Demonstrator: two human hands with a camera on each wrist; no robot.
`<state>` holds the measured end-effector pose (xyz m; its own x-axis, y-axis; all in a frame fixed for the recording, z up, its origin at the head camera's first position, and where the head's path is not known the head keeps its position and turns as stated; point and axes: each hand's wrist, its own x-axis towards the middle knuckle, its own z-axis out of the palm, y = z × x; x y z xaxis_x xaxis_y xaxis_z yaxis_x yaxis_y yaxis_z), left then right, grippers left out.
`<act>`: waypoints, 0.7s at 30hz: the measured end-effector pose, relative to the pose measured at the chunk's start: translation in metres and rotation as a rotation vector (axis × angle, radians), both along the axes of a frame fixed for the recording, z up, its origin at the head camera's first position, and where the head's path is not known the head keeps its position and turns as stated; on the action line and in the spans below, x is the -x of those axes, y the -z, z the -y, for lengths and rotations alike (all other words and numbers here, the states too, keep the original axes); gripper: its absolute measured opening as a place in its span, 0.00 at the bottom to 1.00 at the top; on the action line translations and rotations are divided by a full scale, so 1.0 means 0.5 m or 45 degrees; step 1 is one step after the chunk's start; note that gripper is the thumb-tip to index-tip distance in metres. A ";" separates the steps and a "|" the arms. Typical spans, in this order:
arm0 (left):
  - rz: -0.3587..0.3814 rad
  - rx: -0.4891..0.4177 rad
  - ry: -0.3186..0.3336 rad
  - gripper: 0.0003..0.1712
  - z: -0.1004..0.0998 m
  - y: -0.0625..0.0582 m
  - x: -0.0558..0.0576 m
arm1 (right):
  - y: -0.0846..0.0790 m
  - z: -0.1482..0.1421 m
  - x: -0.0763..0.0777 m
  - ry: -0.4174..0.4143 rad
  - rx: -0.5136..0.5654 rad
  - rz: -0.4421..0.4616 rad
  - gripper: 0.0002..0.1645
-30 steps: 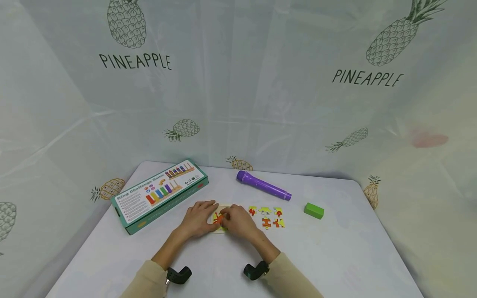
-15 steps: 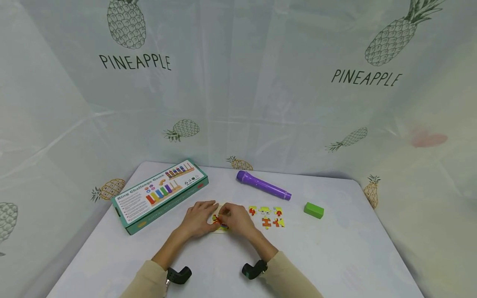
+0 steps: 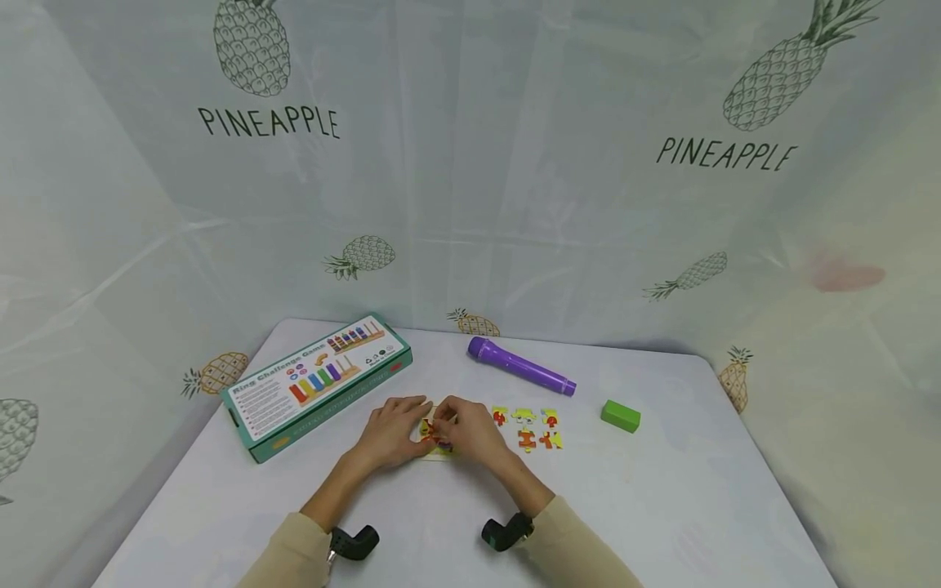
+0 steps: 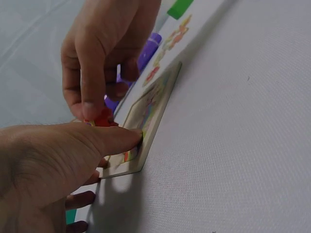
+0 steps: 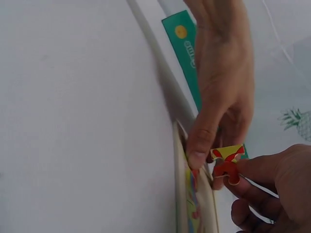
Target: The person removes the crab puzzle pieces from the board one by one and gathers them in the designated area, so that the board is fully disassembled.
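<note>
My right hand [image 3: 474,433] pinches a red-and-yellow jigsaw piece [image 5: 228,168] between thumb and fingers, tilted just above a small wooden puzzle board [image 5: 181,199]. Over the board's left end lies my left hand [image 3: 390,433]. Its straight thumb [image 4: 119,140] presses on the colourful inside of the board, and its other fingers spread along the far side. Pieces with yellow, red and purple parts show inside the frame, partly hidden by both hands. To the right, several loose jigsaw pieces [image 3: 527,439] lie in two rows on the white table.
A green-and-white Ring Challenge Game box [image 3: 316,388] lies at the back left. Behind the loose pieces is a purple toy microphone [image 3: 522,367], and a green block [image 3: 621,416] sits farther right. A white pineapple-print curtain [image 3: 470,163] hangs behind the table.
My right hand has shifted slightly up and away from me over the board with its jigsaw piece, uncovering more of the inside. My left hand has stayed in place.
</note>
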<state>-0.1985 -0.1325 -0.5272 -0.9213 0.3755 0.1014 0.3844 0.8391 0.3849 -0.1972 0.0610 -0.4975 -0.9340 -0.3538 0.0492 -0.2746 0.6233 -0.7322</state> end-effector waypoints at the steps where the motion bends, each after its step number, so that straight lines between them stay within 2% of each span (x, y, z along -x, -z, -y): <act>1: -0.003 0.002 0.002 0.40 -0.001 0.000 0.000 | -0.004 -0.005 0.000 0.002 0.001 -0.002 0.02; 6: 0.000 0.010 0.012 0.40 -0.004 -0.001 -0.002 | -0.009 -0.049 -0.004 0.019 -0.023 -0.006 0.02; 11: 0.011 0.022 0.007 0.41 -0.002 -0.001 -0.002 | -0.002 -0.108 -0.006 0.053 -0.054 -0.006 0.03; 17: 0.012 0.026 0.005 0.41 0.002 0.005 0.000 | 0.008 -0.171 -0.006 0.107 -0.026 0.068 0.03; 21: 0.008 0.010 0.013 0.41 0.002 0.009 0.002 | 0.011 -0.198 -0.005 0.127 -0.071 0.100 0.03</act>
